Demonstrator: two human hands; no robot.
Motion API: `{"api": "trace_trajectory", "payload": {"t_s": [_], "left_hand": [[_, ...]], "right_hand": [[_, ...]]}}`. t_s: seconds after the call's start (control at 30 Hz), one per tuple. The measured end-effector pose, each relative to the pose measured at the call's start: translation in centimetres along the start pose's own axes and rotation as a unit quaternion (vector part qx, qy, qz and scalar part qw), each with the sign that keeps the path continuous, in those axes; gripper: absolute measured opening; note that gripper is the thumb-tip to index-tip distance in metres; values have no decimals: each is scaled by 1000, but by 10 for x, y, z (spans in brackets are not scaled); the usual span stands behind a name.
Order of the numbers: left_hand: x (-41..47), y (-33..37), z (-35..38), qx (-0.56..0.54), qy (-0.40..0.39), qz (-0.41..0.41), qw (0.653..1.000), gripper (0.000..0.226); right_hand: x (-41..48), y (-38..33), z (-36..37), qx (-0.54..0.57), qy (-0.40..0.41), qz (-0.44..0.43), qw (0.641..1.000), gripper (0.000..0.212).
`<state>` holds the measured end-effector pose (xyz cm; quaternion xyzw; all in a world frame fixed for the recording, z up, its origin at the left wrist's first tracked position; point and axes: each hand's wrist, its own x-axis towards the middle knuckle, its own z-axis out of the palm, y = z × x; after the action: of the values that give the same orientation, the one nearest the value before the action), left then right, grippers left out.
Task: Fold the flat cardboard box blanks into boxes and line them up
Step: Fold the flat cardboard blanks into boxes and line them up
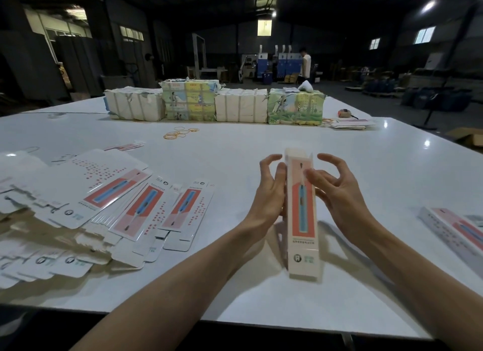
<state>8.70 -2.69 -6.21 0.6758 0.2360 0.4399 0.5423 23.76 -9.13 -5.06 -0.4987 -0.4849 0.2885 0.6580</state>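
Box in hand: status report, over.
Left hand and right hand both grip the box, far end open. Flat blanks piled left. Nothing in the way.

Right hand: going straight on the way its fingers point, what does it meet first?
The box, almost at once: the right hand aims its curled fingers left at the upper end, and some seem to touch its face.
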Motion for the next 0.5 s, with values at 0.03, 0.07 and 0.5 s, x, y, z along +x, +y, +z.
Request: {"api": "trace_trajectory", "payload": {"t_s": [0.03, 0.07, 0.5], "left_hand": [[1, 0, 0, 5, -2, 24, 1000, 32], [1, 0, 1, 6, -13, 34, 999, 33], [4, 2, 6, -88, -92, -70, 989, 93]], "right_hand": [[-1, 1, -1, -5, 3, -4, 1000, 52], [-2, 0, -1, -14, 8, -9, 1000, 52], [-8, -9, 3, -74, -18, -44, 996, 57]]}}
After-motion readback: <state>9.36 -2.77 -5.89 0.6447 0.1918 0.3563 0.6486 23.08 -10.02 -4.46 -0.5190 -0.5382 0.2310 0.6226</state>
